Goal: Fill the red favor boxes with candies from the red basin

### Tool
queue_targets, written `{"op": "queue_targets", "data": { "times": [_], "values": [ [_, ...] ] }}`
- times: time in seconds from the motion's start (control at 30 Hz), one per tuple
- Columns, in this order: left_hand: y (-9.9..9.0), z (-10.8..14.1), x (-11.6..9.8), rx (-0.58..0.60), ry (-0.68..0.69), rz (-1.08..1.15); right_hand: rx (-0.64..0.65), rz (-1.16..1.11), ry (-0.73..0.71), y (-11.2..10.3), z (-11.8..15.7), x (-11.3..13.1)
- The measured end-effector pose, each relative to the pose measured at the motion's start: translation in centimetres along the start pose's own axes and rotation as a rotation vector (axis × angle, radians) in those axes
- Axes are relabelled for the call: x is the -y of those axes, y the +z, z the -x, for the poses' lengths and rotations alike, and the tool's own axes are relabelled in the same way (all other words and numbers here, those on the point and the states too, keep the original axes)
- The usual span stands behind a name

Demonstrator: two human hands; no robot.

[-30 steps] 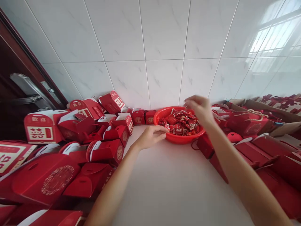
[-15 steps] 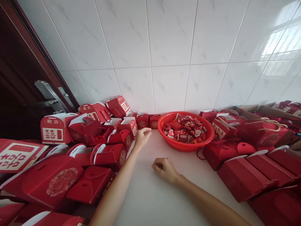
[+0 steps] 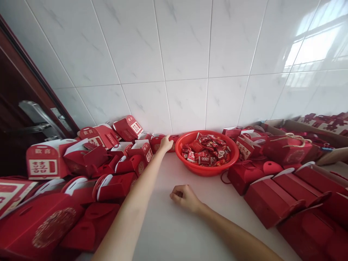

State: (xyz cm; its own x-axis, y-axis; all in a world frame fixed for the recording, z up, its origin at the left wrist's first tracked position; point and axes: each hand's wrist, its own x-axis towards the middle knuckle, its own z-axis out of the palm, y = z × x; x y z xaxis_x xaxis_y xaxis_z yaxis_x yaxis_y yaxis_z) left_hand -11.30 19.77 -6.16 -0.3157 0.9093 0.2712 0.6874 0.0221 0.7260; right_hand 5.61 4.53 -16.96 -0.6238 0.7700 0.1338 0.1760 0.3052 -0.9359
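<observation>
Red cardboard box [image 3: 43, 159] reads 歡喜 (with 囍 below).

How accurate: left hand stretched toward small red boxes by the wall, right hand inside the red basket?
Wrong on the right hand: it isn't inside the red basket. The head view shows it curled over the white tabletop, apart from the basket. The left hand is stretched toward the small red boxes by the wall, yes.

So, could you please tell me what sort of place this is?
It looks like an indoor room, perhaps in a home: there is a dark door, a glossy tiled wall, and a white surface with red boxes along both sides.
</observation>
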Motion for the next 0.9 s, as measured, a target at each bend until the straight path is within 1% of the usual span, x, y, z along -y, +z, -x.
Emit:
{"op": "queue_targets", "data": {
  "times": [0.1,0.23,0.37,0.47,0.6,0.7,0.8,0.9],
  "values": [
    [0.2,-0.6,-0.1,0.019,0.004,-0.026,-0.006,0.002,-0.002,0.1,-0.1,0.1],
    [0.2,-0.6,0.2,0.037,-0.007,-0.063,-0.016,0.011,0.0,0.2,-0.3,0.0],
    [-0.2,-0.2,0.6,0.062,-0.029,-0.093,-0.016,0.012,0.006,0.3,-0.4,0.0],
    [-0.9,0.6,1.0,0.091,-0.041,-0.101,-0.026,0.012,0.012,0.4,-0.4,0.1],
    [-2.4,2.3,1.6,0.106,-0.037,-0.063,-0.031,-0.019,0.015,0.5,-0.4,0.0],
    [-3.9,3.9,2.1,0.141,-0.034,0.011,-0.032,-0.057,0.012,0.5,-0.5,-0.2],
    [-5.9,5.4,2.4,0.198,-0.046,0.078,-0.054,-0.092,0.004,0.4,-0.5,-0.4],
    [-8.2,6.8,2.3,0.247,-0.063,0.118,-0.117,-0.129,-0.008,0.1,-0.2,-0.2]
  ]
}}
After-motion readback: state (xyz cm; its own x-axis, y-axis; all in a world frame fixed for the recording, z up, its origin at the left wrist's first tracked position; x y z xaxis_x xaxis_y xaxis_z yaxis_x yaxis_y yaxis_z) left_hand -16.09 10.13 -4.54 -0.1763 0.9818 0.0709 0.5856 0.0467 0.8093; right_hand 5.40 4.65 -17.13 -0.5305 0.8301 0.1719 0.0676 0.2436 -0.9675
